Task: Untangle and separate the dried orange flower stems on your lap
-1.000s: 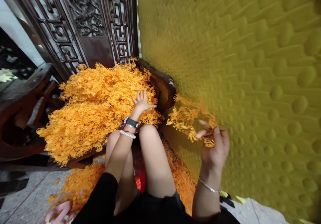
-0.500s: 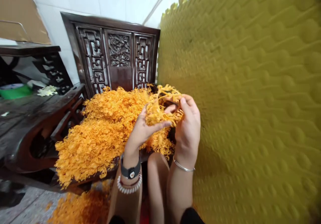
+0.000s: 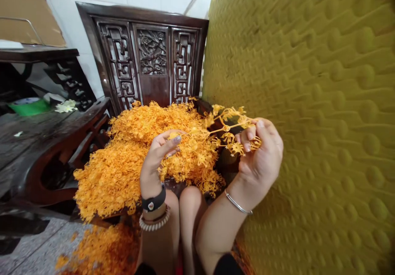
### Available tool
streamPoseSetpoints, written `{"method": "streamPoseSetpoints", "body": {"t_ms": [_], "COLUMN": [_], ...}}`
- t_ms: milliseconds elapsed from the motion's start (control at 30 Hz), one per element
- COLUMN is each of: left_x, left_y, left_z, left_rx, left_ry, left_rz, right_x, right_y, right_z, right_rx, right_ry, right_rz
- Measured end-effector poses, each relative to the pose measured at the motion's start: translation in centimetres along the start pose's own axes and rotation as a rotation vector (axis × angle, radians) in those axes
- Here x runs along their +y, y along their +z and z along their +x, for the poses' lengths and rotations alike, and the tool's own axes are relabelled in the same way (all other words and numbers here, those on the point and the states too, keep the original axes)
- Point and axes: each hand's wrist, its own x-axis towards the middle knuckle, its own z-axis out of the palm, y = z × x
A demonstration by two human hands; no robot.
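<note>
A branching yellow-orange plastic flower sprig (image 3: 226,128) is stretched between my two hands, above a heap of the same pieces. My right hand (image 3: 261,151) pinches its right end between thumb and fingers, and small star-shaped tips hang below the stem. My left hand (image 3: 159,155) is closed, thumb against fingers, at the sprig's left end, where it merges visually with the heap behind. The large heap of orange plastic sprigs (image 3: 120,176) lies on a dark wooden seat just beyond my knees.
A carved dark wooden chair back (image 3: 154,88) stands behind the heap. A yellow-green foam mat (image 3: 308,123) rises upright along my right. On the left, a dark table (image 3: 18,143) bears a green tape roll (image 3: 31,107) and a pale flower (image 3: 66,106). More orange pieces (image 3: 101,250) lie on the floor.
My hands have moved apart, the right one to the right and the left one to the left. The bunched, looped sprig is now drawn out lengthwise between them.
</note>
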Motion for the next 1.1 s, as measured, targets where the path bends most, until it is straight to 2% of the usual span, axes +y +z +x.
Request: {"method": "streamPoseSetpoints", "body": {"t_ms": [100, 167, 300, 367, 433, 467, 500, 600, 633, 700, 767, 833, 900, 1000, 1033, 1100], "left_x": [0.0, 0.1, -0.1, -0.3, -0.1, 0.1, 0.3, 0.7, 0.5, -0.5, -1.9, -3.1, -3.6, -3.2, -3.0, -2.6], "left_y": [0.4, 0.6, 0.0, -0.6, -1.0, -1.0, -0.7, 1.4, 2.4, 4.4, 5.9, 6.4, 6.2, 5.4, 5.2, 4.9], "left_z": [-0.3, -0.4, -0.1, 0.0, -0.2, -0.4, -0.6, -1.2, -1.2, -0.8, -0.1, 0.5, 0.9, 0.9, 0.9, 0.8], "left_rx": [0.063, 0.034, -0.04, 0.032, 0.142, 0.153, 0.11, -0.198, -0.26, -0.234, -0.085, -0.028, -0.15, -0.455, -0.506, -0.476], "left_ry": [0.019, 0.038, 0.108, 0.172, 0.285, 0.34, 0.376, 0.366, 0.353, 0.34, 0.346, 0.32, 0.261, 0.184, 0.173, 0.194], "left_rz": [-0.042, -0.023, 0.166, 0.312, 0.47, 0.535, 0.586, 0.627, 0.614, 0.554, 0.485, 0.468, 0.482, 0.485, 0.475, 0.455], "right_x": [0.2, 0.3, 0.4, 0.4, 0.5, 0.7, 0.8, 1.4, 1.6, 1.8, 1.9, 1.8, 1.8, 1.9, 1.9, 1.8], "right_y": [-0.5, -0.6, -0.9, -1.2, -1.4, -1.5, -1.5, -1.4, -1.4, -1.4, -1.5, -1.8, -2.1, -2.6, -2.7, -2.9], "right_z": [-0.6, -0.7, -0.8, -0.7, -0.6, -0.5, -0.5, -0.5, -0.5, -0.6, -0.7, -0.7, -0.5, -0.1, 0.0, 0.1], "right_rx": [0.106, 0.148, 0.025, -0.03, -0.027, -0.022, -0.025, -0.082, -0.102, -0.147, -0.183, -0.21, -0.194, -0.144, -0.13, -0.108], "right_ry": [-0.053, -0.099, -0.084, -0.041, -0.025, -0.022, -0.017, 0.01, 0.012, 0.008, 0.0, -0.016, -0.068, -0.181, -0.219, -0.284], "right_rz": [0.018, 0.018, -0.126, -0.151, -0.14, -0.143, -0.154, -0.217, -0.241, -0.297, -0.344, -0.382, -0.413, -0.462, -0.477, -0.512]}}
